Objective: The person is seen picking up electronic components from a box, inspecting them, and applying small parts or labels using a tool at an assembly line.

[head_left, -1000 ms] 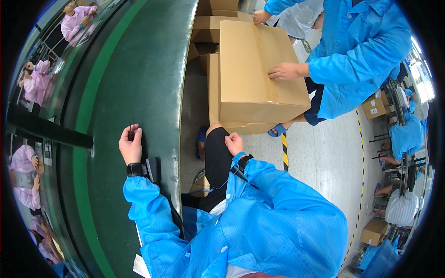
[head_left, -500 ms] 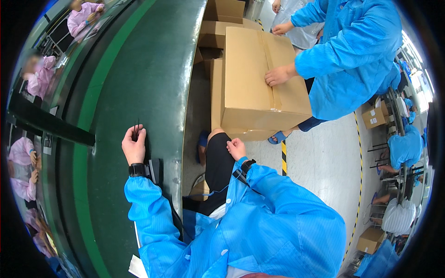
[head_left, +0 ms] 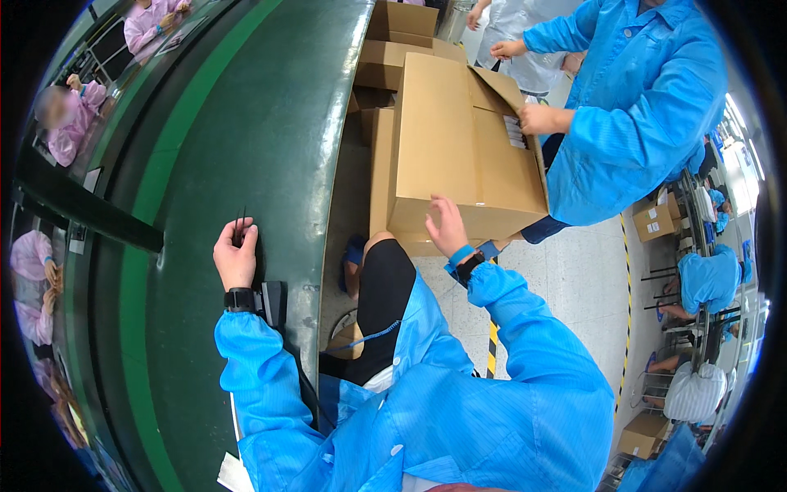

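Observation:
My left hand (head_left: 235, 261) rests over the green work table with its fingers closed around dark tweezers (head_left: 240, 221), whose two thin points stick up past the fingertips. Beside that wrist lies a black device (head_left: 275, 303) with a cable. My right hand (head_left: 447, 228), fingers spread, is at the near side of a large cardboard box (head_left: 430, 123); whether it touches the cardboard I cannot tell. A co-worker's hand (head_left: 544, 120) grips a raised flap (head_left: 498, 87) of this box, and white items (head_left: 515, 131) show in the gap beneath.
The green table (head_left: 246, 131) has a metal edge running between me and the boxes. More cartons (head_left: 398, 53) stand behind the large one. A co-worker in a blue coat (head_left: 656, 115) stands at its right. A dark post (head_left: 90, 209) reaches over the table's left side.
My right hand has moved up from my knee toward the box and its fingers have spread. The co-worker has pulled up a box flap. My left hand has hardly moved.

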A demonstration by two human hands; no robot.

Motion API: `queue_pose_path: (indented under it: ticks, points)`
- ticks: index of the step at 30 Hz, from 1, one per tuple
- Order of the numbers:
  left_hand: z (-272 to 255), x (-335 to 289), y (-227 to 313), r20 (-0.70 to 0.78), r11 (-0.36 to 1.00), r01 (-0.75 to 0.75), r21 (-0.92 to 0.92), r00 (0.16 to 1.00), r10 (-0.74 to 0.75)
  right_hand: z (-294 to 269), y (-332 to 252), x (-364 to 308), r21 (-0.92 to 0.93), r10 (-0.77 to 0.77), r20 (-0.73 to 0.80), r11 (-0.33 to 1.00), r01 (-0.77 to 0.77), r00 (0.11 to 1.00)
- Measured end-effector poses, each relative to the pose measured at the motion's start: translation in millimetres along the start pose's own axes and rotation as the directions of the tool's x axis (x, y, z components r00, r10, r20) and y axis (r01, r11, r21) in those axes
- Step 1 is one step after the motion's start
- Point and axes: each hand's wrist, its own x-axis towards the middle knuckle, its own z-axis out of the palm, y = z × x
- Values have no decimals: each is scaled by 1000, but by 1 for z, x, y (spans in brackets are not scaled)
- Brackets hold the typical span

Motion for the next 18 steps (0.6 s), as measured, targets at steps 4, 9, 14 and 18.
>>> queue_pose_path:
  ticks: [4,9,14,18]
  points:
    - [2,-1,-1,-7,1000,-3,-4,1000,3,7,3,13,-231,-150,-82,965,128,985]
    - [2,-4,5,-15,1000,7,21,1000,-7,-25,61,34,-445,470,-249,721,-531,847]
    - [2,-3,1,-18,997,-7,70,1000,8,-43,79,69,-561,752,-53,523,-642,658]
    - [4,-2,5,-16,998,-9,62,1000,10,-32,173,78,-405,748,145,642,-652,647]
